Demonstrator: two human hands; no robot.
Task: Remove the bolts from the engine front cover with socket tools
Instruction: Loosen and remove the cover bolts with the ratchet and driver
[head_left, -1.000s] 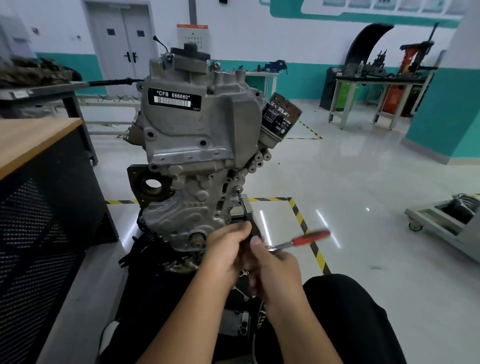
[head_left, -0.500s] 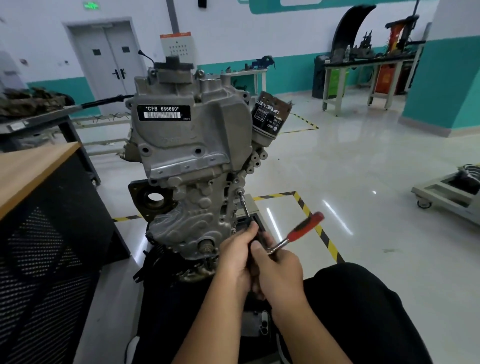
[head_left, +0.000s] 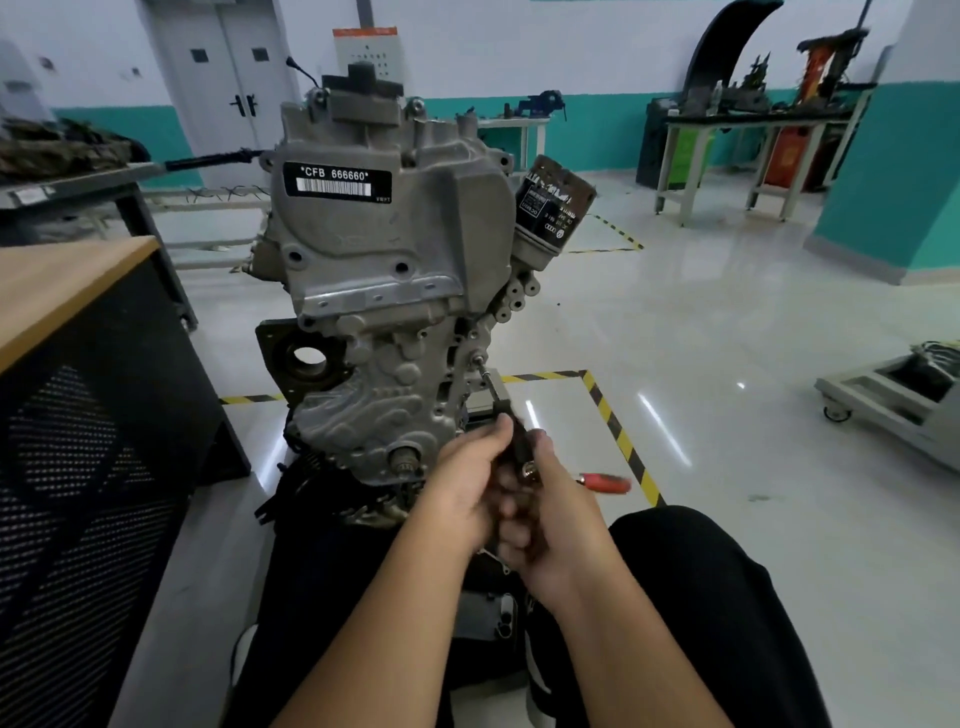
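Since a moment ago your ratchet's red handle (head_left: 605, 482) has swung down to the right. Both hands grip the tool: left hand (head_left: 467, 483) steadies the extension (head_left: 498, 400), right hand (head_left: 550, 525) cranks. Ahead of your fingers, the bolt (head_left: 475, 357) sits in the front cover (head_left: 384, 291); keep the socket square as you swing back.

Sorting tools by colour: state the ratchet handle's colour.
Red, on the ratchet handle, slightly blurred; seen in the head view.

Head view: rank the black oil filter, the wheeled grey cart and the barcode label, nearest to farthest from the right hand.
1. Black cylindrical oil filter, up right on the engine.
2. Black barcode label, upper left of the cover; close to the filter's rank.
3. Grey wheeled cart, far right on the floor.

Right hand.
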